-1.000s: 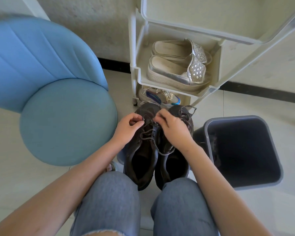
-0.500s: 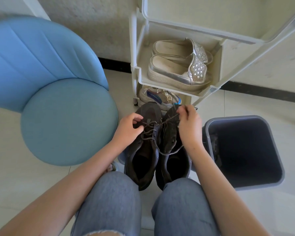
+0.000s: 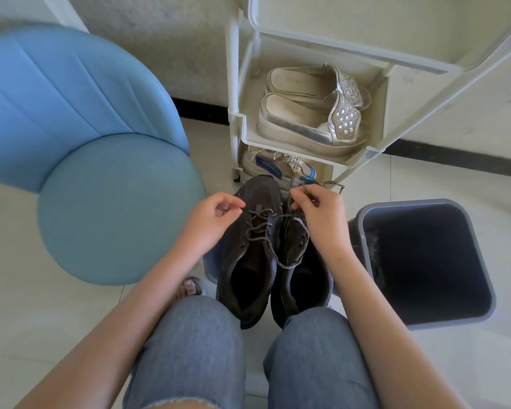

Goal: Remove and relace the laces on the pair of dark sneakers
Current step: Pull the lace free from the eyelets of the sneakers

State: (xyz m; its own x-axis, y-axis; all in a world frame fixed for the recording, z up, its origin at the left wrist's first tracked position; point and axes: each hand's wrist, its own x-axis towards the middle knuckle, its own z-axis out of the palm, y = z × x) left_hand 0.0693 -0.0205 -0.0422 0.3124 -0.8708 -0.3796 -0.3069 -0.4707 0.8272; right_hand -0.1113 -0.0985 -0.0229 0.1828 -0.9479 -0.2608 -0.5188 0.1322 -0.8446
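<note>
Right hand point(image 3: 322, 222) pinches the lace point(image 3: 271, 250) up off the dark sneakers point(image 3: 257, 193). Left hand point(image 3: 210, 222) is curled at the toe, can't tell if it's gripping. Grey bin point(image 3: 410, 203) just right of the sneakers, rack point(image 3: 292, 147) holding silver shoes point(image 3: 301, 125) beyond them, and floor between them and the blue chair point(image 3: 115, 208) on the left.

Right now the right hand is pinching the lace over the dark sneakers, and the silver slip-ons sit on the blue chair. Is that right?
Not quite. The head view shows the silver slip-ons on a shelf of the white rack, not on the blue chair. The rest holds: the right hand pinches the lace over the dark sneakers.
</note>
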